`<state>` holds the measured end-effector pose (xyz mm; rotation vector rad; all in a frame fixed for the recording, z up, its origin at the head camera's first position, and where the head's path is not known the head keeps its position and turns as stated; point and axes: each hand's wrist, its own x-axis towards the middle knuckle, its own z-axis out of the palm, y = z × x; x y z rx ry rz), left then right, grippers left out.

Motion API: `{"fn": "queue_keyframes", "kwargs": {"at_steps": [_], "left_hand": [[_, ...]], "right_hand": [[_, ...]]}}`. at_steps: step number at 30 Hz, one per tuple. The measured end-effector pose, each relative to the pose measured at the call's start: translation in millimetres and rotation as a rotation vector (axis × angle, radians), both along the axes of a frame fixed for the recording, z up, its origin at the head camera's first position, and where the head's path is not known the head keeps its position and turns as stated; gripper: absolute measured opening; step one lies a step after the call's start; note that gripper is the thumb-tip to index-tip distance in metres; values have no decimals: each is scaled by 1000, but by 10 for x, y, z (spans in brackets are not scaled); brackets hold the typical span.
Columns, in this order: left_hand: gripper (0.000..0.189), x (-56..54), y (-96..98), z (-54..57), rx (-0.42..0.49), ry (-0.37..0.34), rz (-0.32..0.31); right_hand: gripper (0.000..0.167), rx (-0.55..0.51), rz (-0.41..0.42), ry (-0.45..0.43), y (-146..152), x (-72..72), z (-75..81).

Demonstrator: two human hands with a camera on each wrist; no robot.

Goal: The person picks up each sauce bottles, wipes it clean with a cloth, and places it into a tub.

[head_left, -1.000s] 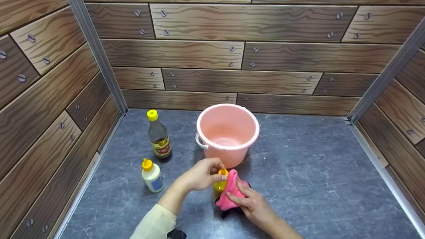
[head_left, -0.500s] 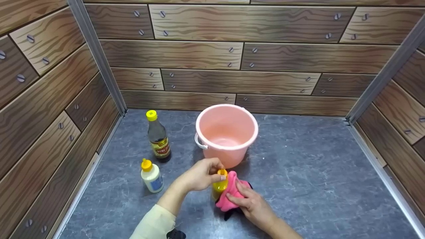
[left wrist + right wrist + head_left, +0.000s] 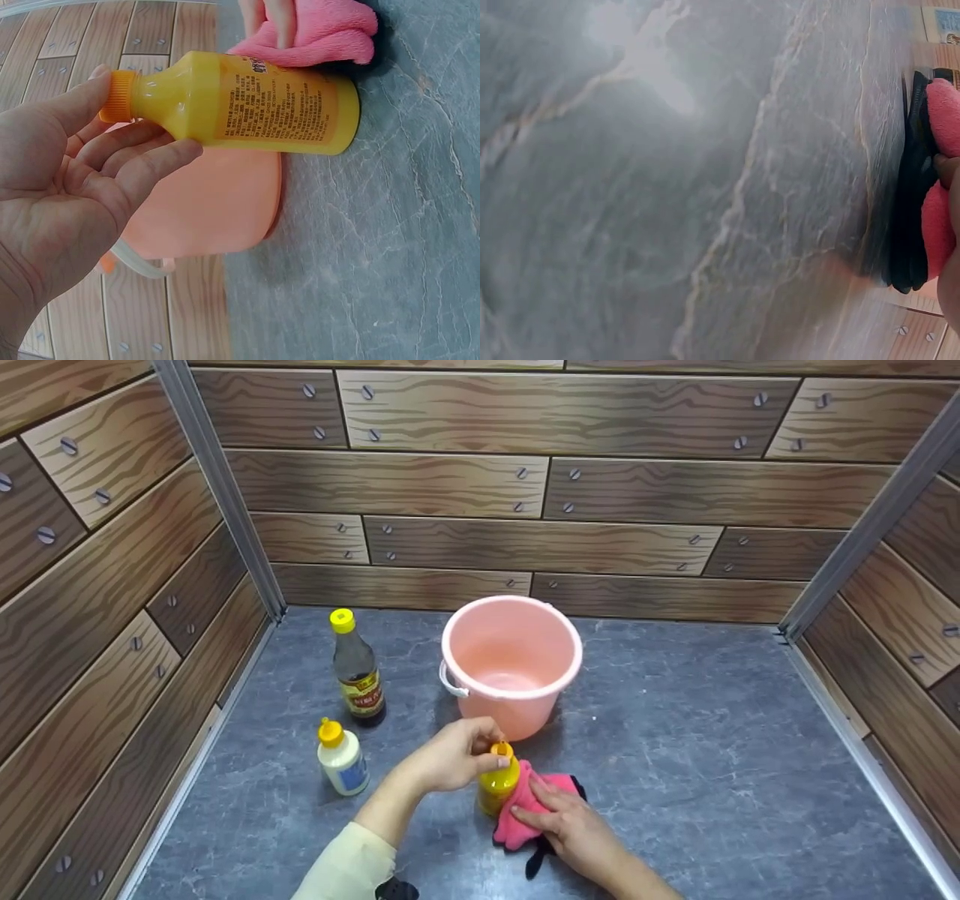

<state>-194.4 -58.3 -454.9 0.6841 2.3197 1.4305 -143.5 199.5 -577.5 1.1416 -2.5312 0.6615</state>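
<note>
A yellow bottle (image 3: 497, 793) with an orange cap stands upright on the grey surface, in front of the bucket. My left hand (image 3: 454, 754) pinches its cap between thumb and fingers; in the left wrist view the bottle's printed back label (image 3: 274, 105) shows. On the bottle's right side lies a fluffy pink cloth (image 3: 514, 832) with a black underside. My right hand (image 3: 577, 821) holds this cloth against the lower part of the bottle, fingers spread over the pink side. At the right edge of the right wrist view, the cloth's black side (image 3: 911, 217) hangs close over the surface.
A pink bucket (image 3: 514, 712) with a white handle stands behind the hands. To the left are a dark sauce bottle (image 3: 362, 682) with a yellow cap and a white bottle (image 3: 345, 765) with an orange nozzle. Wood-patterned walls (image 3: 450, 484) enclose the surface on three sides.
The cloth has slid down and slightly right along the yellow bottle, uncovering more of its upper part. The right hand has shifted a little with it; the left hand stays on the cap.
</note>
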Motion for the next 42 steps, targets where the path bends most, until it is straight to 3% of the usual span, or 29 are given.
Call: {"fn": "queue_keyframes", "kwargs": {"at_steps": [10, 20, 26, 35, 42], "left_hand": [[9, 7, -15, 2, 3, -11, 24], [8, 25, -18, -26, 35, -17, 36], [10, 40, -22, -60, 34, -12, 42], [22, 88, 49, -95, 71, 20, 92], [19, 104, 104, -100, -1, 114, 159]], "right_hand": [[45, 96, -114, -197, 73, -26, 131], [45, 47, -374, -251, 327, -33, 182], [47, 76, -507, -306, 510, -68, 231], [48, 140, -606, -378, 709, -188, 243], [49, 130, -608, -421, 736, -246, 230]]}}
